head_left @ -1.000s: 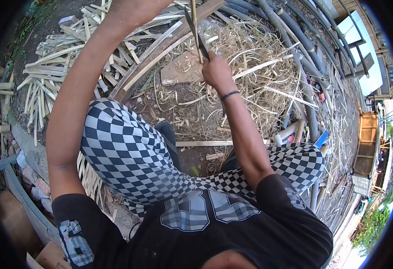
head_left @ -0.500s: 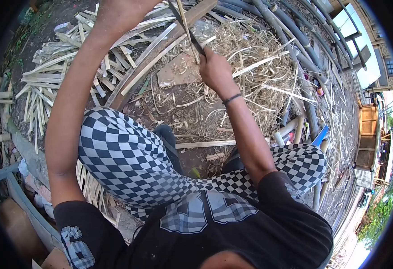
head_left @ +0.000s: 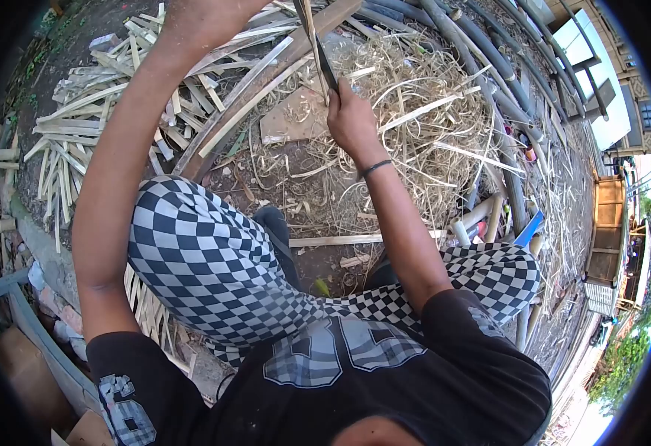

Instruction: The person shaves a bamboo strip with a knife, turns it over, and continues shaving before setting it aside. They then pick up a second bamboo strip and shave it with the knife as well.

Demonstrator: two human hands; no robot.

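My right hand (head_left: 353, 123) is closed round the handle of a knife. The dark knife blade (head_left: 324, 61) points up and away from me, lying along a thin bamboo strip (head_left: 310, 28) that runs out past the top edge. At the top left is my left hand (head_left: 210, 21), raised; its fingers are beyond the frame, so what they hold is hidden. Below the knife, a flat board (head_left: 284, 123) lies on the ground beside a heap of curled shavings (head_left: 422, 104).
A wooden beam (head_left: 266, 78) slants across the ground in front. Split bamboo strips (head_left: 80, 123) lie piled at the left. Bamboo poles (head_left: 481, 52) stretch along the upper right. A pale strip (head_left: 340, 239) lies between my feet, and a blue object (head_left: 530, 228) is near my right knee.
My right hand has shifted slightly left and towards me. The knife blade now stands a little steeper and closer along the strip. My left arm has barely moved.
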